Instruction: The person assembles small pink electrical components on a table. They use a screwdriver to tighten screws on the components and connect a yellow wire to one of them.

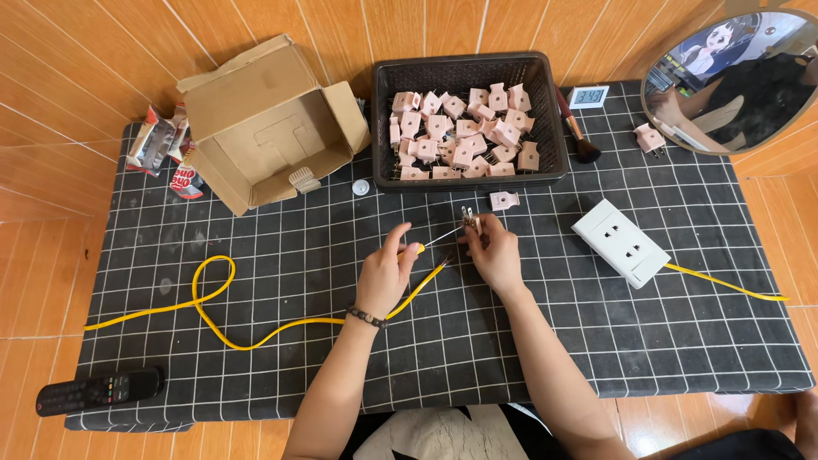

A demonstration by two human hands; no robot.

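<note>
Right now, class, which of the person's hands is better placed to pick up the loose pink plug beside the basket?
Right. The right hand lies just below the loose pink plug; the left hand, holding a screwdriver, is farther off.

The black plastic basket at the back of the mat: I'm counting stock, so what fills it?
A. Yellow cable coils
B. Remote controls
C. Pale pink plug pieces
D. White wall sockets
C: the black basket holds a heap of pale pink plug pieces, while the yellow cable, the white socket and the remote control all lie outside it on the checked mat.
</note>
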